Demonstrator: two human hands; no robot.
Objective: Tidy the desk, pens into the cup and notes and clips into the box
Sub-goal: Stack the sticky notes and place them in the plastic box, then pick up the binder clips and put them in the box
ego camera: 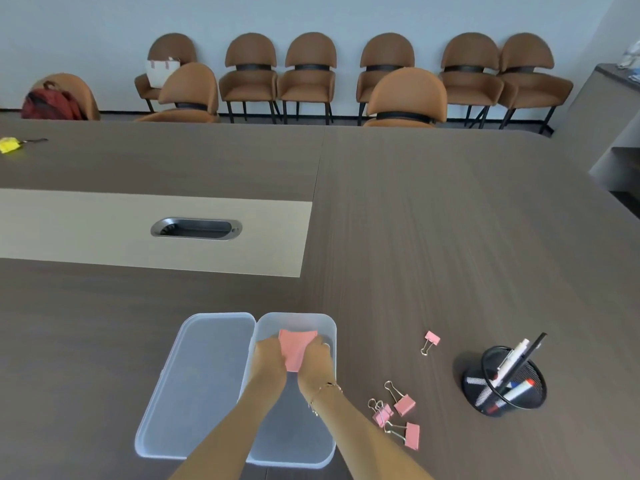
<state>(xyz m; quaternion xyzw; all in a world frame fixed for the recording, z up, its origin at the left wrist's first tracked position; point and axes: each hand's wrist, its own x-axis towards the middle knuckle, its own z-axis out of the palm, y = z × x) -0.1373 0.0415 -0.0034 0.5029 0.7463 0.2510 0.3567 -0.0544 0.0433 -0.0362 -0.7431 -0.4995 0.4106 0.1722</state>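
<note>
Left hand and right hand hold the pink sticky notes, one grip per side, inside the clear box's far end; binder clips lie right, nearer the right hand.

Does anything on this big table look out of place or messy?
Yes: four pink binder clips lie scattered on the table, right of the clear box, not in it. One lies apart from the rest. A yellow item sits alone at the far left.

One head-worn wide-angle view looks forward and steeply down across the brown conference table. Both forearms enter from the near edge, close below the lens; a row of chairs lines the far wall.
</note>
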